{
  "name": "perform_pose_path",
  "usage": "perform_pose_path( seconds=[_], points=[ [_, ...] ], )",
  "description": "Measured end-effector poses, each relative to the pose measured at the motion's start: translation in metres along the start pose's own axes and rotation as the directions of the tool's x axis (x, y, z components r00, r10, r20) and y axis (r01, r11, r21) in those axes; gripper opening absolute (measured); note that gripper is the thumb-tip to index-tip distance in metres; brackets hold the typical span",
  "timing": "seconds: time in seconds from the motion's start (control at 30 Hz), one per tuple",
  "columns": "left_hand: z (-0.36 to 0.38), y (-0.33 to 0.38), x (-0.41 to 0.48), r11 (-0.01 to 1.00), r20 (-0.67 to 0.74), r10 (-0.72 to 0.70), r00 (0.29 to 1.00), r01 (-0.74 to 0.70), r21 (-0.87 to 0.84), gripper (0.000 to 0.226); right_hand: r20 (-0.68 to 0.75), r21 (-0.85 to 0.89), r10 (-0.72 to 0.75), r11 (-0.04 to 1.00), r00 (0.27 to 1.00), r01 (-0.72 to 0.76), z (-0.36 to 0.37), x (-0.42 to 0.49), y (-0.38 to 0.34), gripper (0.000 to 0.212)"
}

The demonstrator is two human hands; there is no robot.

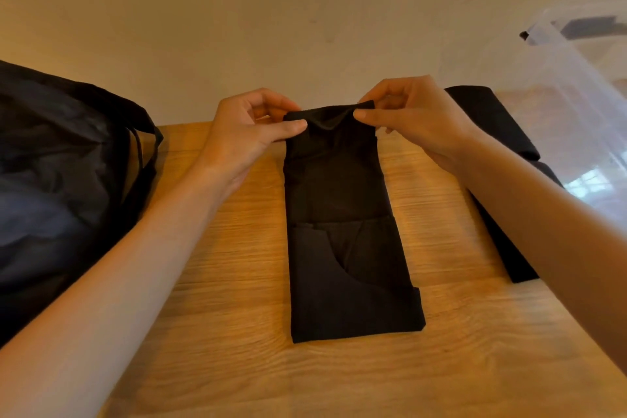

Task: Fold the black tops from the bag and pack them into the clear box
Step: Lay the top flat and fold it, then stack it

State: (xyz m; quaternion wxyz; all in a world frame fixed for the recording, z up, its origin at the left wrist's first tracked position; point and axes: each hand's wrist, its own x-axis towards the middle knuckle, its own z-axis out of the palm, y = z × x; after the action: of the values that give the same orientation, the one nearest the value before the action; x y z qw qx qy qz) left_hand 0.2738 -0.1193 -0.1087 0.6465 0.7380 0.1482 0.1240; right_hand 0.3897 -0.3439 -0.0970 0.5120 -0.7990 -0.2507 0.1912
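We found the black fabric top (pixel 346 248), already folded into one long narrow strip, lying lengthwise down the middle of the pale wooden bench (pixel 237 332). Its near end lay flat and its far end was lifted. The left hand (pixel 244 136) pinched the far left corner and the right hand (pixel 417 119) the far right one. The fingers (pixel 291 128) were closed narrow on the cloth, and the edge sagged between the two hands.

We judged the next move to be bringing that end toward the near hem. The danger, as we saw it, lay in the tucked layers. The sleeve and side folds sat loose near the middle, and an uneven pull by one hand could drag them open or skew the strip. The slack edge could also crease inward.

The large black fabric bag (pixel 61 163) lay at the left. The clear plastic box (pixel 570 105) stood at the right with another black folded piece (pixel 492 119) just beside it, so a bulky, crooked fold might pack badly.
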Motion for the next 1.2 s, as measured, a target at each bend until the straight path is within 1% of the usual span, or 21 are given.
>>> perform_pose_path(
  seconds=[0.1,0.17,0.23,0.3,0.4,0.5,0.57,0.77,0.83,0.9,0.97,1.0,1.03,1.07,1.1,1.13,1.2],
  points=[
    [-0.004,0.0,-0.013,0.994,0.038,0.091,0.995,-0.093,0.055,0.023,0.022,-0.08,-0.099,0.992,0.995,0.101,-0.003,-0.015,-0.003,0.014],
    [-0.006,-0.003,-0.024,0.981,0.108,0.159,0.981,-0.169,0.097,0.02,0.071,-0.19,-0.165,0.966,0.984,0.176,-0.007,-0.024,-0.002,0.012],
    [-0.009,-0.007,-0.034,0.953,0.205,0.233,0.951,-0.265,0.149,0.016,0.149,-0.304,-0.216,0.918,0.965,0.253,-0.009,-0.032,0.002,0.012],
    [-0.012,-0.013,-0.043,0.909,0.3,0.277,0.913,-0.35,0.227,0.014,0.213,-0.377,-0.249,0.871,0.945,0.314,-0.01,-0.04,0.008,0.013],
    [-0.013,-0.021,-0.057,0.862,0.36,0.28,0.89,-0.398,0.313,0.012,0.273,-0.459,-0.329,0.781,0.904,0.423,-0.007,-0.049,0.016,0.017],
    [-0.013,-0.026,-0.065,0.857,0.366,0.276,0.889,-0.4,0.325,0.011,0.3,-0.491,-0.409,0.709,0.862,0.507,-0.003,-0.055,0.021,0.018],
    [-0.015,-0.026,-0.067,0.837,0.386,0.29,0.876,-0.428,0.341,0.013,0.321,-0.495,-0.441,0.676,0.838,0.545,-0.001,-0.058,0.022,0.019],
    [-0.016,-0.031,-0.069,0.743,0.431,0.339,0.836,-0.519,0.422,0.02,0.351,-0.5,-0.492,0.621,0.797,0.604,-0.002,-0.065,0.029,0.019],
    [-0.017,-0.032,-0.071,0.732,0.463,0.338,0.819,-0.539,0.418,0.023,0.377,-0.504,-0.479,0.612,0.793,0.609,-0.003,-0.068,0.03,0.018],
    [-0.016,-0.03,-0.073,0.75,0.45,0.347,0.822,-0.532,0.393,0.03,0.341,-0.483,-0.478,0.649,0.809,0.587,-0.003,-0.069,0.029,0.022],
    [-0.01,-0.028,-0.07,0.772,0.382,0.369,0.847,-0.508,0.382,0.027,0.209,-0.459,-0.468,0.728,0.859,0.509,0.002,-0.065,0.025,0.022],
    [-0.006,-0.028,-0.067,0.761,0.356,0.374,0.856,-0.503,0.411,0.025,0.132,-0.475,-0.442,0.757,0.887,0.448,0.006,-0.061,0.024,0.024],
    [-0.001,-0.027,-0.064,0.739,0.357,0.357,0.863,-0.495,0.457,0.028,0.071,-0.502,-0.395,0.779,0.916,0.375,0.012,-0.056,0.024,0.033],
    [0.003,-0.027,-0.06,0.718,0.385,0.315,0.867,-0.483,0.501,0.036,0.032,-0.522,-0.34,0.796,0.94,0.306,0.017,-0.052,0.024,0.045],
    [0.007,-0.027,-0.057,0.7,0.421,0.262,0.868,-0.471,0.537,0.045,0.016,-0.526,-0.293,0.811,0.956,0.257,0.021,-0.048,0.025,0.053],
    [0.009,-0.028,-0.054,0.685,0.455,0.215,0.864,-0.466,0.56,0.052,0.015,-0.521,-0.262,0.822,0.965,0.232,0.024,-0.046,0.025,0.052],
    [0.011,-0.033,-0.05,0.63,0.512,0.183,0.839,-0.5,0.594,0.056,0.032,-0.506,-0.252,0.83,0.967,0.233,0.027,-0.042,0.025,0.03]
  ],
)
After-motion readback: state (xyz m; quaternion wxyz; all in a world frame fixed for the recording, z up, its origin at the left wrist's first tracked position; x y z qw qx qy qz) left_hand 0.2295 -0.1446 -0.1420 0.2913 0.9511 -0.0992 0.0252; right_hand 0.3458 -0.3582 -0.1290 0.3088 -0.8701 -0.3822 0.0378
